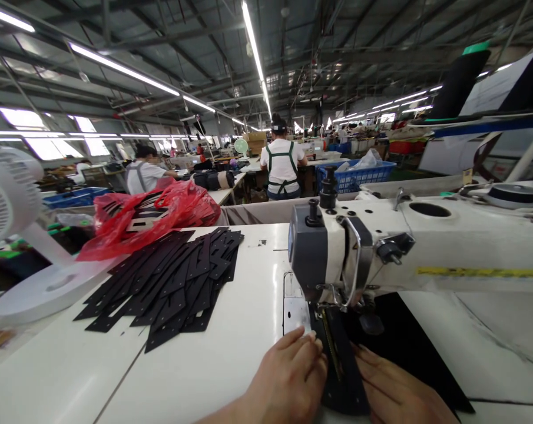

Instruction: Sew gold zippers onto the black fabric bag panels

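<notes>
A black fabric piece with a brass-toothed zipper (330,347) lies under the presser foot of a white sewing machine (460,235). My left hand (288,374) is closed at its left edge, fingers bent together beside the metal needle plate (296,315). Along the right edge, my right hand (399,386) grips the same piece; its fingertips are partly hidden. A larger black fabric panel (411,341) spreads out to the right, under the machine arm. The needle itself is hard to make out.
Black cut strips with slots (173,282) are heaped left on the white table (231,330). Behind them sits a red plastic bag (182,203). A white fan (23,235) stands far left. Two co-workers sit ahead, one in a white shirt (281,162), near a blue crate (358,172).
</notes>
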`<state>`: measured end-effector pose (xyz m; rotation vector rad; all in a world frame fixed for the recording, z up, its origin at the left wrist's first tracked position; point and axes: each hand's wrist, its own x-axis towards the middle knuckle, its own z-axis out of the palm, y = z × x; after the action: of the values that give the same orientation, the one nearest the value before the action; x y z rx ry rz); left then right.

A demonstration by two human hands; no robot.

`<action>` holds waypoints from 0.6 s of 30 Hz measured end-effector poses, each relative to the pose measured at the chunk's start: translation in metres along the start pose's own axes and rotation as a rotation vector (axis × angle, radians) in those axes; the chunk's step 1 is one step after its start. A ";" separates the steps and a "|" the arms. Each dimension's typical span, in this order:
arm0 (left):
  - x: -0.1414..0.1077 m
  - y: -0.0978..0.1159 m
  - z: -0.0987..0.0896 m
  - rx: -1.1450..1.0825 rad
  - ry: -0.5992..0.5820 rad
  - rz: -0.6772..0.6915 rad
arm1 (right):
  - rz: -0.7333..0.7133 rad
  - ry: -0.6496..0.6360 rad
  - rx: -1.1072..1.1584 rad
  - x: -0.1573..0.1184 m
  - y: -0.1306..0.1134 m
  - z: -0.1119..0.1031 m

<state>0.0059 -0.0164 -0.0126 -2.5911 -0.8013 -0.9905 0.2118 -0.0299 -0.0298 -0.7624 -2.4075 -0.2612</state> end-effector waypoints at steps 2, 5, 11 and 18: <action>0.003 -0.002 -0.001 0.004 -0.012 -0.002 | 0.052 0.067 0.047 0.002 0.000 0.004; 0.008 -0.006 -0.001 0.004 -0.017 -0.012 | 0.074 0.120 0.083 0.008 0.004 0.005; 0.015 -0.016 0.007 -0.022 -0.025 -0.011 | 0.037 -0.009 0.090 0.032 0.012 -0.013; 0.006 -0.023 0.011 -0.030 -0.019 -0.012 | 0.104 0.162 0.144 0.035 0.013 -0.001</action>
<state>0.0021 0.0096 -0.0154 -2.6280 -0.8141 -0.9898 0.1970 -0.0035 -0.0083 -0.7670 -2.2008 -0.1022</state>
